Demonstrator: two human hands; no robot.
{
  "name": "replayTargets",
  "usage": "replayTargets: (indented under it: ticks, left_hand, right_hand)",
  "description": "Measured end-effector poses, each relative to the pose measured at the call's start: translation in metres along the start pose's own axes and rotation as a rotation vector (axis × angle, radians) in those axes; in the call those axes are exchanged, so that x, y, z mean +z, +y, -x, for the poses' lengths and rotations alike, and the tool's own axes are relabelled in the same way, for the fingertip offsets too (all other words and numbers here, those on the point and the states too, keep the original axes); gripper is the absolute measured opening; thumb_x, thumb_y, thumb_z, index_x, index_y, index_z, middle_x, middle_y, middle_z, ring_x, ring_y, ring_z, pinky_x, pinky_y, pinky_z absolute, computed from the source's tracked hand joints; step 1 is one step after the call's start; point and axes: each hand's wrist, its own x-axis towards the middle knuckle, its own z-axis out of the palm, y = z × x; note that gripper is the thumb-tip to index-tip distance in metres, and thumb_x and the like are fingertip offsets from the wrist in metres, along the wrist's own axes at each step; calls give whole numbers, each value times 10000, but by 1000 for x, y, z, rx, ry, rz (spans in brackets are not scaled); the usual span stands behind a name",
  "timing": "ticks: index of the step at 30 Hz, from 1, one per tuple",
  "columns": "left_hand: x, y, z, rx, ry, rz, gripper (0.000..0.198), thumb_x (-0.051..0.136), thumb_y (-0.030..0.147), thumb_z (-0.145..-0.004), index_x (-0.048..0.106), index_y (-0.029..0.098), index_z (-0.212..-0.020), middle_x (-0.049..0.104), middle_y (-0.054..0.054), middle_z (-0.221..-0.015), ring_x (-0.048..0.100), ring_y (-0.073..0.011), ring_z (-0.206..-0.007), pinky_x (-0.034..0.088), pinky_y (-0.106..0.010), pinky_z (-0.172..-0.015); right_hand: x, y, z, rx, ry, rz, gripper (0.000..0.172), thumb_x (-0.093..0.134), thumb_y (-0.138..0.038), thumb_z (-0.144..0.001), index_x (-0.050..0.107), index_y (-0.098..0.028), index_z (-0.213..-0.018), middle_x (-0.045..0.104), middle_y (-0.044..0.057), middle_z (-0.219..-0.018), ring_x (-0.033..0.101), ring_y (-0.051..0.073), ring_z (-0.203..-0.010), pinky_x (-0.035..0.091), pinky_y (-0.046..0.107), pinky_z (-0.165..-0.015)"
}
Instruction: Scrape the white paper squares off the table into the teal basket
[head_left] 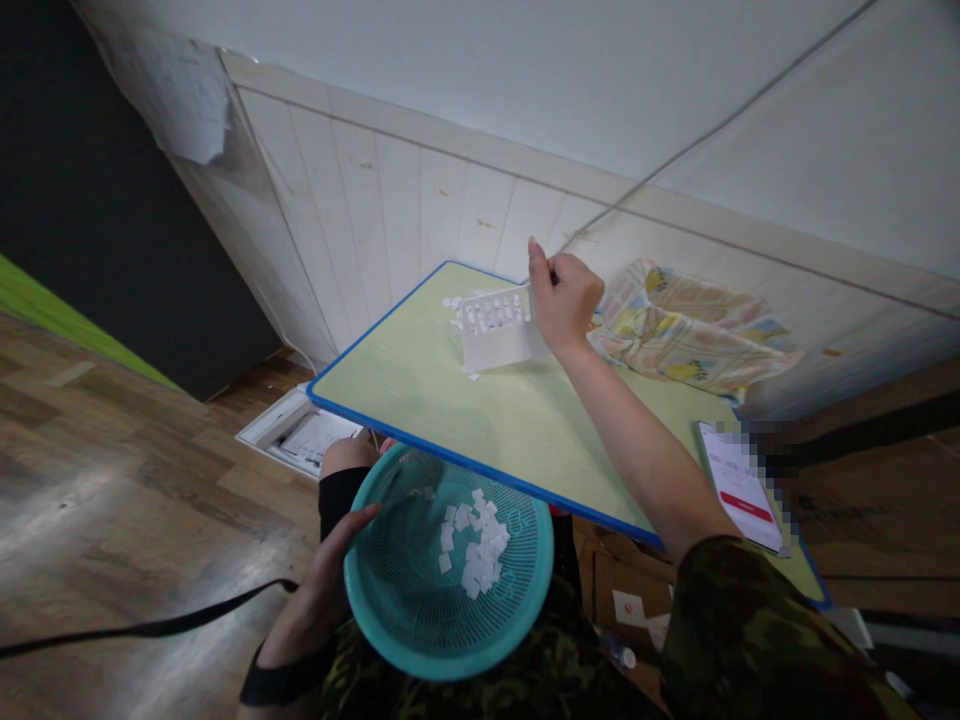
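My left hand [334, 560] grips the rim of a teal plastic colander [382, 620] at its left side, the thumb over the edge. The colander rests at my lap below the table's front edge. Small flat white squares [480, 545] lie in it, mostly to the right of its middle. Above the table, my right hand [566, 300] is closed around one end of a flat whitish rectangular plate [499, 350]. A row of small pale shapes runs along the plate's upper part; I cannot tell whether they are cut-outs or pieces. A few white bits [452, 303] lie beside it on the table.
The pale green table [420, 370] has a blue edge and stands against a white panelled wall [420, 200]. A patterned cloth [690, 330] lies at its back right, a phone [742, 490] at its right end. An open white box [300, 435] is on the floor at left.
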Motion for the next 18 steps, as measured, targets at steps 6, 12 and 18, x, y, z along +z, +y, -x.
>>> replayTargets:
  ticks: [6,12,18]
  left_hand:
    - [-1,0,-2,15,-9,6,113,843,267,-751,809,160,-748,801,-61,-637,738,-248,-510,626,-308,-540]
    - [6,4,5,-6,31,-31,126,783,254,-795,798,164,-708,775,-64,-586,705,-221,-475,589,-277,-479]
    - [3,3,4,0,-19,-42,160,839,328,-749,811,171,-744,801,-86,-644,721,-255,-506,610,-322,-530]
  right_hand:
    - [2,5,0,-4,-1,5,569,401,-564,-1065,516,-210,-635,395,-23,-614,464,122,-634,300,291,-611]
    - [10,5,7,-2,37,26,571,392,-581,-1063,521,-211,-648,418,-16,-638,481,125,-656,312,292,-621]
    - [9,12,5,25,50,25,569,402,-592,-1057,524,-209,-654,436,-14,-652,498,128,-676,330,292,-639]
